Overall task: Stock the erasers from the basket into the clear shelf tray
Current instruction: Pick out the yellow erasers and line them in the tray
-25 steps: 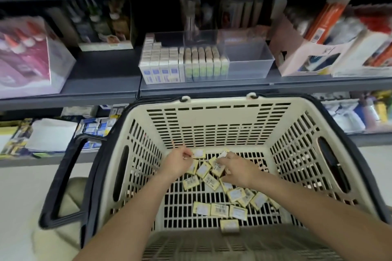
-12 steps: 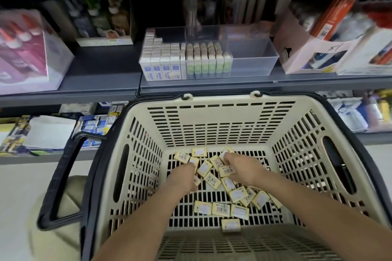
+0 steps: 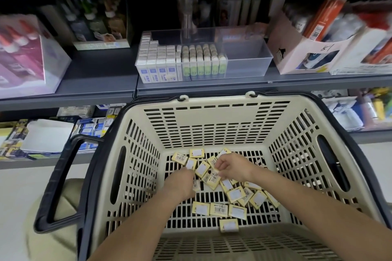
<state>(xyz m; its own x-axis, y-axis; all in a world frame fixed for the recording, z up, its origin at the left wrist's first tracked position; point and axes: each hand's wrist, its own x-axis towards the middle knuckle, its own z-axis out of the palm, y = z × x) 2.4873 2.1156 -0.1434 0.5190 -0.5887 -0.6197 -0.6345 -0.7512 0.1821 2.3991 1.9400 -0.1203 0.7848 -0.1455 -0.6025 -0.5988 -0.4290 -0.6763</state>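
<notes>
Several small yellow erasers (image 3: pixel 218 210) lie scattered on the floor of the cream basket (image 3: pixel 214 125). My left hand (image 3: pixel 181 183) is down among them, knuckles up and fingers curled under, with a pale eraser (image 3: pixel 196 185) showing at its fingertips. My right hand (image 3: pixel 232 166) hovers over the pile and pinches one yellow eraser (image 3: pixel 216 171) between thumb and fingers. The clear shelf tray (image 3: pixel 248 68) stands on the shelf above the basket. It holds rows of white-and-blue and green-labelled erasers (image 3: pixel 180 63) at its left, and its right section has nothing in it.
The basket has a black rim and a black handle (image 3: pixel 61 178) hanging at the left. Next to the tray stand a pink cardboard box (image 3: pixel 297 57) on the right and a glue-bottle box (image 3: pixel 27 59) on the left. Lower shelves hold more stationery.
My left hand has come back from the far erasers toward me and sunk lower into the pile. My right hand stays near the pile's far end, working an eraser with its fingers.
</notes>
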